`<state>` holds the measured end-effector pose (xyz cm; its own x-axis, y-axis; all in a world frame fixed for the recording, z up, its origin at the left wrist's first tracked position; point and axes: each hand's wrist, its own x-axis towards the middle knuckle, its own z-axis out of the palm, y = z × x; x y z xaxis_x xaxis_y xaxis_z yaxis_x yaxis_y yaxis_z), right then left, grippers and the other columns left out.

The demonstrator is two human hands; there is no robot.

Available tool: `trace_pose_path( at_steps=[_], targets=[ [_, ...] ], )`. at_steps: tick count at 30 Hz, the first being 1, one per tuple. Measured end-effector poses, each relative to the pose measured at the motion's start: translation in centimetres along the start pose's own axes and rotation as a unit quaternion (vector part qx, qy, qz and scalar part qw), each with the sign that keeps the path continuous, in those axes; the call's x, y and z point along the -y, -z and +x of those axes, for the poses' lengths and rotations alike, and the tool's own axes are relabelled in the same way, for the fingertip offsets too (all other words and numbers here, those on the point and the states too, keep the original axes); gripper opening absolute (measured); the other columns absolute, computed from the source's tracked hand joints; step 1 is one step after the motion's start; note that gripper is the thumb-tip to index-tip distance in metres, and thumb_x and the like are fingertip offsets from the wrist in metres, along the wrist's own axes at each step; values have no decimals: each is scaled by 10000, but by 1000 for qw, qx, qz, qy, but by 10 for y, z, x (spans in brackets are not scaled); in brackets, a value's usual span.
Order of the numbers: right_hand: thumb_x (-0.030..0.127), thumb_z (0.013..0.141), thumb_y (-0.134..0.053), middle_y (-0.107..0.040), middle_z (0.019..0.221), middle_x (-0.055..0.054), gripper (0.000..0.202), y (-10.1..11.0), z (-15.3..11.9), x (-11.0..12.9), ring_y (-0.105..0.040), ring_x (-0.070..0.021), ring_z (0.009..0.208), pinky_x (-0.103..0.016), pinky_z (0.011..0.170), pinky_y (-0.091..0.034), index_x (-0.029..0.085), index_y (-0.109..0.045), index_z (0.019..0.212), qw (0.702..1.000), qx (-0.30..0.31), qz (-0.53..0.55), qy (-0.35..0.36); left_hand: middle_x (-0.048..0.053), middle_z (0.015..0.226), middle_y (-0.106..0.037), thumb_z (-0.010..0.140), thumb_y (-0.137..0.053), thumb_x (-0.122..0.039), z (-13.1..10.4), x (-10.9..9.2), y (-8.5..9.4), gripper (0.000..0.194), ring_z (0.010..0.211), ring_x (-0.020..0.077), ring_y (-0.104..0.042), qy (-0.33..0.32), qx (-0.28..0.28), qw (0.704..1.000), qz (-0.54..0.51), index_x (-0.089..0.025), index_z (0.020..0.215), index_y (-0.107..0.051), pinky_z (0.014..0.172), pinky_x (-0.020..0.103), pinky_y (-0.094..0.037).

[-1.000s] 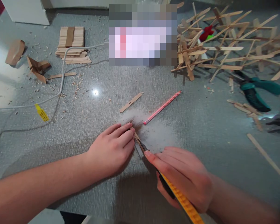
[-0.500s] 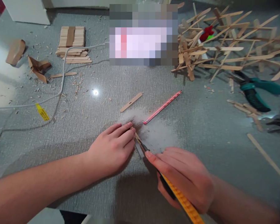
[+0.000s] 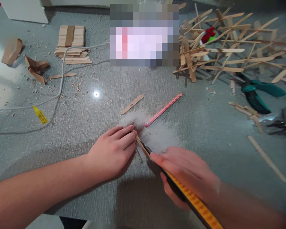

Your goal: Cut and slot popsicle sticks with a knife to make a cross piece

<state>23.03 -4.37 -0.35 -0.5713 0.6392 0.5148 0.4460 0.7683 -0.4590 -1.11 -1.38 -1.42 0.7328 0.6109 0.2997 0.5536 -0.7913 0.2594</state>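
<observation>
My left hand (image 3: 115, 149) presses a wooden craft stick (image 3: 140, 142) down on the grey table, its fingers closed together over the far end. In my right hand (image 3: 184, 171) is a yellow and black utility knife (image 3: 193, 198), with the fingers wrapped round the handle. The knife's dark tip lies against the stick, just right of my left fingertips. A thin dark strip (image 3: 138, 154) lies beside the stick. Beyond my hands rest a pink pencil (image 3: 164, 109) and another craft stick (image 3: 132, 104) with a small slot cut in its middle.
Several craft sticks form a tangled lattice (image 3: 228, 51) at the back right. Teal-handled pliers (image 3: 255, 97) and a black tool (image 3: 284, 122) lie at the right. A banded stick bundle (image 3: 77, 35), a white cable (image 3: 62, 76) and brown paper scraps (image 3: 37, 68) are at the left.
The utility knife's angle has shifted slightly, showing more of the yellow handle, as my right hand turned a little. My left hand stays on the stick. The whole view has slid slightly.
</observation>
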Motion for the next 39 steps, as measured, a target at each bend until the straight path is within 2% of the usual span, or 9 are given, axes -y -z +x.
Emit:
trace_pose_path(
  at_steps=[6,12,20,25,32,37,39],
  targets=[
    [-6,694,-532,-652,754,-77,565,-5,-4,-5,-510,-190,624,-342,530,-416,14,-611,1252,999,13,35,6,117,1196,-758,988,-548,-173,2,0,2,197,1221,281,-701,-6,-3,1000,3,-87,1039,-718,1031,414,-603],
    [1,722,-526,-694,786,-93,547,-5,-4,-4,-519,-191,642,-343,553,-442,22,-604,1262,999,22,33,-2,115,1201,-758,983,-560,-173,1,0,0,189,1228,292,-698,-4,-5,1000,-5,-89,1031,-722,1029,427,-602],
    [40,759,-511,-717,819,-72,564,-8,-3,-4,-575,-199,626,-350,555,-486,87,-601,1313,1000,-2,19,-10,116,1211,-760,992,-548,-181,1,0,1,202,1233,280,-697,-4,-4,1000,-3,-92,1037,-723,1031,412,-603],
    [43,740,-522,-714,805,-89,550,-7,-1,-6,-586,-200,628,-343,551,-498,41,-604,1284,999,5,30,12,126,1205,-760,998,-539,-179,2,1,1,212,1227,283,-701,-4,-7,1000,-10,-82,1055,-718,1025,421,-608],
    [69,779,-513,-711,815,-89,538,-9,1,-3,-580,-206,628,-358,553,-501,68,-592,1312,999,24,31,-4,130,1217,-751,988,-550,-173,1,1,-1,200,1252,283,-686,-5,-3,1000,-22,-88,1047,-721,1060,400,-590],
    [29,769,-507,-701,830,-93,561,-6,9,-2,-602,-195,651,-340,571,-530,52,-591,1323,998,3,56,1,135,1180,-754,1015,-514,-188,2,1,0,232,1236,279,-693,-4,-8,1000,-29,-86,1038,-722,1043,390,-595],
    [23,787,-507,-689,812,-79,543,-4,10,-1,-597,-188,652,-333,580,-534,64,-586,1323,998,20,54,-16,140,1183,-749,1006,-527,-180,1,1,-1,220,1235,284,-692,-8,-7,1000,-25,-81,1031,-722,1037,393,-597]
  ],
)
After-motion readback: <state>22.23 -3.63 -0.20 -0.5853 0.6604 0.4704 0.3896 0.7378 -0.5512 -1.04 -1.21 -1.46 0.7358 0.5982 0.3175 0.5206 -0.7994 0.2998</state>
